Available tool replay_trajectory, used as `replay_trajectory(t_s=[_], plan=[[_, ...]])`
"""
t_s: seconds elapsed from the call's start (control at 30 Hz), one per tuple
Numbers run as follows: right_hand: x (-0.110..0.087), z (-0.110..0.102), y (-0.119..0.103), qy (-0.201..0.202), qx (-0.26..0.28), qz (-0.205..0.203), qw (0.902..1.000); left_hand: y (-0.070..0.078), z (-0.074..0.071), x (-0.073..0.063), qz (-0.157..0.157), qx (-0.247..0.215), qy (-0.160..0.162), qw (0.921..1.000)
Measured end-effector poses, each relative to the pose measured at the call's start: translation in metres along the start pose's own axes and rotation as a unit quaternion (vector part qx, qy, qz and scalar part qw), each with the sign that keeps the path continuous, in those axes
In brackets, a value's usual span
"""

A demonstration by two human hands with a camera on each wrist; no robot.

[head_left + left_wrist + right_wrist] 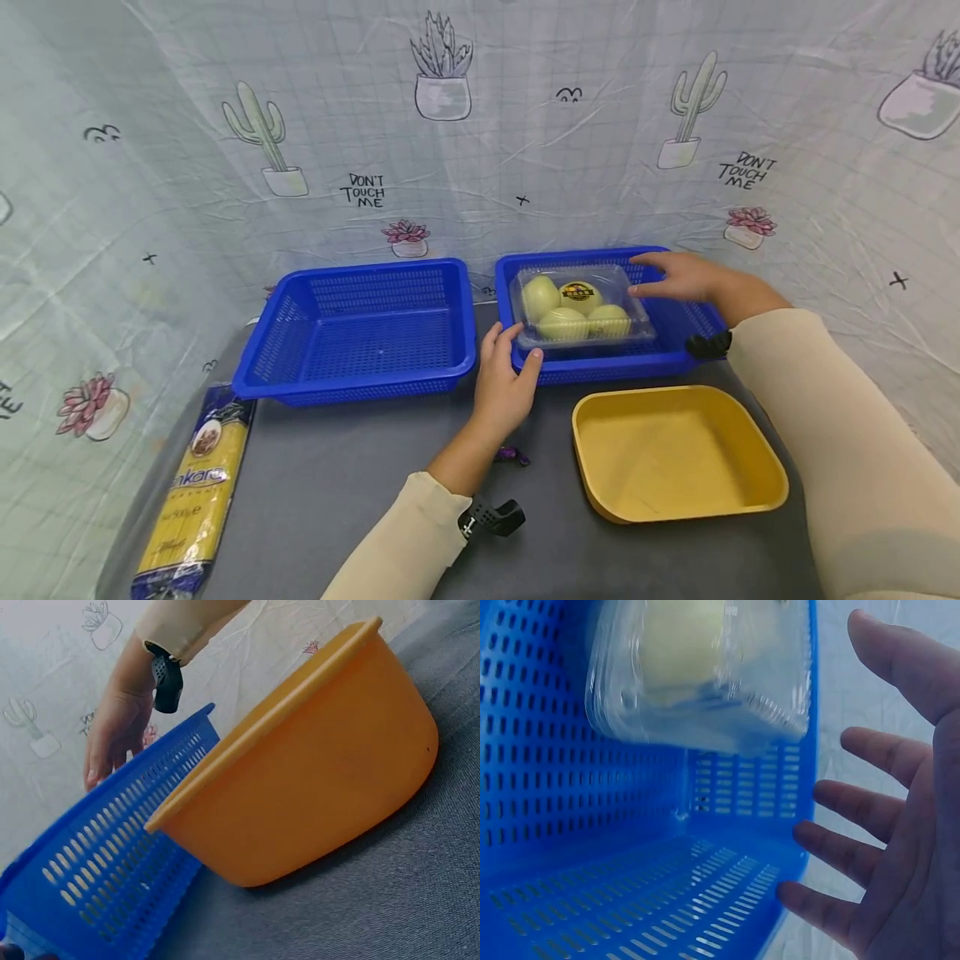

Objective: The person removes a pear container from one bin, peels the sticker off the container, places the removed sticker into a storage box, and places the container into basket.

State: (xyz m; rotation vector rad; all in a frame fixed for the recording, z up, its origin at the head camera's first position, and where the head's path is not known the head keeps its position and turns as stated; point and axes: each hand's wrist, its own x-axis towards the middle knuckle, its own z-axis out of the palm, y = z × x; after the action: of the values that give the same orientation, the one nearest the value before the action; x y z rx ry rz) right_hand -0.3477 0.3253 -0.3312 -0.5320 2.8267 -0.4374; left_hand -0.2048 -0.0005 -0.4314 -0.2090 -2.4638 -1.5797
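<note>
A clear plastic clamshell box [551,333] of pale green round fruit sits in the right blue basket [600,367]; a black and yellow label is on its lid. My left hand [504,385] is at that basket's front left corner, its fingers extended near the box's left side. Over the basket's right part, my right hand [678,277] has its fingers spread, pointing toward the box. In the right wrist view, a gap shows between the right fingers [855,855] and the box [682,660]. Whether the left fingertips touch the basket rim is unclear.
Another blue basket [375,385] stands to the left. A yellow tub [675,454] is in front of the right basket. At the far left lies a yellow and blue pasta packet [195,492]. A small purple item [513,455] lies near my left wrist. A printed curtain [480,158] hangs behind.
</note>
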Motion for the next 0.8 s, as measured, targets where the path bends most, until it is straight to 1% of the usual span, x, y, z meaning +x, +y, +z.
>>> replay_trajectory(t_s=[0.1,0.27,0.37,0.43,0.6,0.7,0.8], plan=[[0.008,0.001,0.003,-0.006,-0.001,0.007,1.0,-0.005,0.001,0.002,-0.021,-0.02,0.01,0.9995],[0.019,0.008,0.012,-0.009,0.009,0.011,0.9999,-0.012,0.001,0.002,-0.062,-0.064,0.001,0.996],[0.025,0.014,0.016,-0.008,0.025,0.014,0.9996,-0.016,0.0,0.002,-0.076,-0.095,-0.006,0.9925],[0.028,0.017,0.018,-0.006,0.036,0.014,0.9992,-0.017,0.0,0.002,-0.078,-0.112,-0.012,0.9906],[0.034,0.023,0.021,-0.003,0.055,0.018,0.9983,-0.02,-0.003,0.002,-0.07,-0.118,-0.035,0.9899],[0.04,0.026,0.022,-0.013,0.069,0.019,0.9974,-0.02,-0.006,0.004,-0.068,-0.111,-0.049,0.9902],[0.04,0.032,0.024,-0.033,0.097,0.029,0.9943,-0.02,-0.005,0.003,-0.067,-0.106,-0.061,0.9903]])
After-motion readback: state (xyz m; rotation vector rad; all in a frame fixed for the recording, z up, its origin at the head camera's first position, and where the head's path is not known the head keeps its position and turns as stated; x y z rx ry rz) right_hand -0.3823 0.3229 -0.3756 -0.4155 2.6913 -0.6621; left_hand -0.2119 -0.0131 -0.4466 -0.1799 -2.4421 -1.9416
